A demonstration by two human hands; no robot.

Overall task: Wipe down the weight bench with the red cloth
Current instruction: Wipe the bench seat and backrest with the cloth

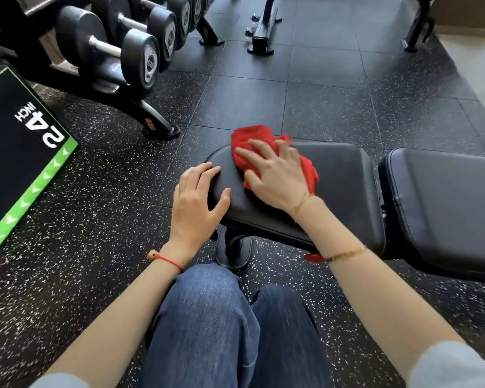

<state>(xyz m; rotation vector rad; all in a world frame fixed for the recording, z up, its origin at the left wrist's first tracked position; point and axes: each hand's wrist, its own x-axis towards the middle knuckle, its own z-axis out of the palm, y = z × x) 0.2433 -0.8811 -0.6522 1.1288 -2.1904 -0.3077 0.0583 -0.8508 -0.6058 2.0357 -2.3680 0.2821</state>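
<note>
Denim-clad knees [221,317] are facing the weight bench [333,175]; right hand [275,175], fingers spread, is pressing the red cloth [252,135] flat at the seat's end. Unwiped padding is stretching rightward; left hand [196,203] is bracing the near corner.

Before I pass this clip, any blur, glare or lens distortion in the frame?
Head view: wide-angle bending curves the floor tile lines and the box edge at left; daylight washes out the top right corner; soft sheen on the bench pads; slight motion blur on the right hand and cloth, and on the jeans at the bottom; the left hand and dumbbells are fairly sharp.
</note>
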